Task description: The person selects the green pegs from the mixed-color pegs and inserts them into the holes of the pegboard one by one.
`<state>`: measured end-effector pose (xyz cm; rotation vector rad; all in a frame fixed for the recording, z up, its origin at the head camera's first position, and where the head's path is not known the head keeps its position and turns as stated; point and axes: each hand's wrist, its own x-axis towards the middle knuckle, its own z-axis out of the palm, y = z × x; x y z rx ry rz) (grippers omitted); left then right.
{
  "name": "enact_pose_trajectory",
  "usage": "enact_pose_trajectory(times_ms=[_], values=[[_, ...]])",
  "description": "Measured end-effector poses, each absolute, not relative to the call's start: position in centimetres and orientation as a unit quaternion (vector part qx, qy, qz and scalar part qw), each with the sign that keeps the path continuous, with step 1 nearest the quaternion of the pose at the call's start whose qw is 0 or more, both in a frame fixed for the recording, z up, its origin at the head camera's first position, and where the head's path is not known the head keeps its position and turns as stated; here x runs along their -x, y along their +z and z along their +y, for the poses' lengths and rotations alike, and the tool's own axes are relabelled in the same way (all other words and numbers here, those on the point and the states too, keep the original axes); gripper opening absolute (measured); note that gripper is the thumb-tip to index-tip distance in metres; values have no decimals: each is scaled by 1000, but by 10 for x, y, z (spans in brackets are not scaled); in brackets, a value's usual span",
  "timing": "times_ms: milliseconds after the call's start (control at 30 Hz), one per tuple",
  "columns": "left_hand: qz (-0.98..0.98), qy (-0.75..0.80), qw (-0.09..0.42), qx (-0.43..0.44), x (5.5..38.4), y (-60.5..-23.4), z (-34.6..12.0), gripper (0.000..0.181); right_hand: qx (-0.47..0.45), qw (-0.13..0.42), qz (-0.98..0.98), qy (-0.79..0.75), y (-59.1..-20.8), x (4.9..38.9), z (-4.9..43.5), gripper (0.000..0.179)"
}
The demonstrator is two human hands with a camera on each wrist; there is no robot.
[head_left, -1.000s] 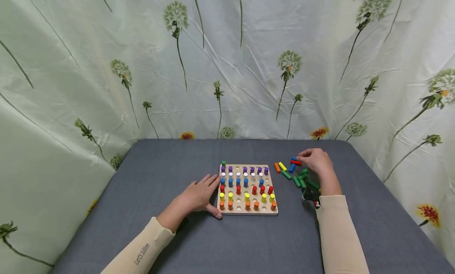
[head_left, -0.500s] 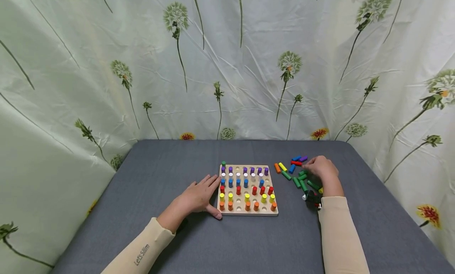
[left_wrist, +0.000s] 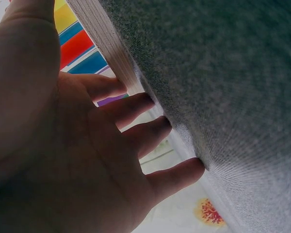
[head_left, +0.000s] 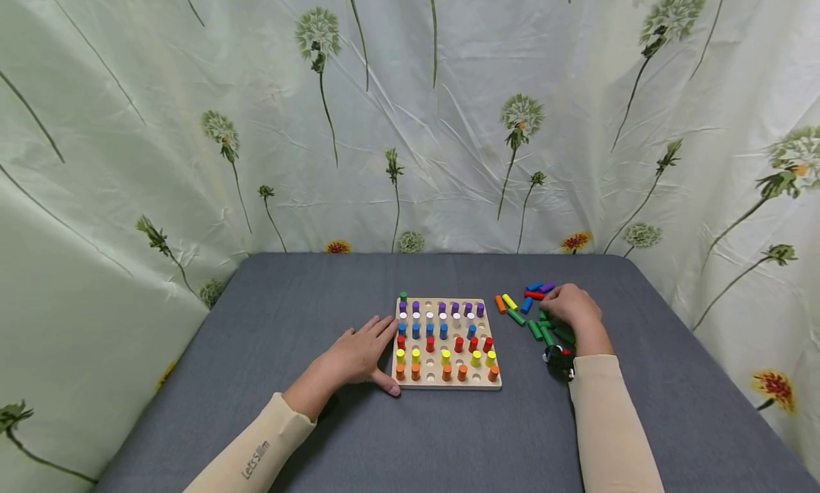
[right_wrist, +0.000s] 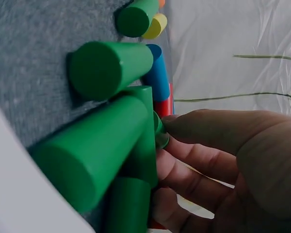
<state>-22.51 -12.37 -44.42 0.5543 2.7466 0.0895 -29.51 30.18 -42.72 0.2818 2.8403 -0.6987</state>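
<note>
My left hand (head_left: 360, 351) lies flat with fingers spread at the left edge of a wooden pegboard (head_left: 419, 388). In the left wrist view its fingertips reach the board's side and the cloth. Coloured pegs stand upright in rows, from orange at the front through yellow, red, blue and white to purple, with a lone green peg (head_left: 403, 296) at the back left corner. Off to the right, my right hand (head_left: 575, 314) reaches down into a pile of loose green pegs. The right wrist view has its thumb and fingers pinching a small green peg (right_wrist: 162, 138), partly hidden.
Loose pegs lie right of the board, among them an orange peg (head_left: 500, 304), a yellow peg (head_left: 510, 301), a red peg (head_left: 534, 295) and a purple peg (head_left: 547, 287). Grey cloth (head_left: 307, 287) covers the table. A flowered curtain (head_left: 448, 158) hangs behind.
The right hand has moved from the red and blue pegs toward me, onto the green ones. A purple peg now shows where it was. The left hand has stayed put.
</note>
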Motion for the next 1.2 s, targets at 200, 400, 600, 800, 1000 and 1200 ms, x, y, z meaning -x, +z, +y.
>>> enact_pose_trajectory(times_ms=[200,400,600,800,1000,1200], values=[[966,33,167,-195,225,-445,-124,131,-93,101,964,-229,-427,296,296,19],[966,31,166,-195,224,-444,-124,132,-82,96,959,-252,-429,298,292,25],[966,32,166,-194,224,-445,-124,131,-41,78,951,-297,-423,300,287,34],[966,33,165,-194,224,-444,-124,131,5,54,941,-335,-410,299,276,31],[965,36,168,-197,224,-443,-124,130,54,37,929,-365,-399,297,262,32],[966,34,166,-196,224,-444,-124,131,99,34,907,-407,-392,293,246,30]])
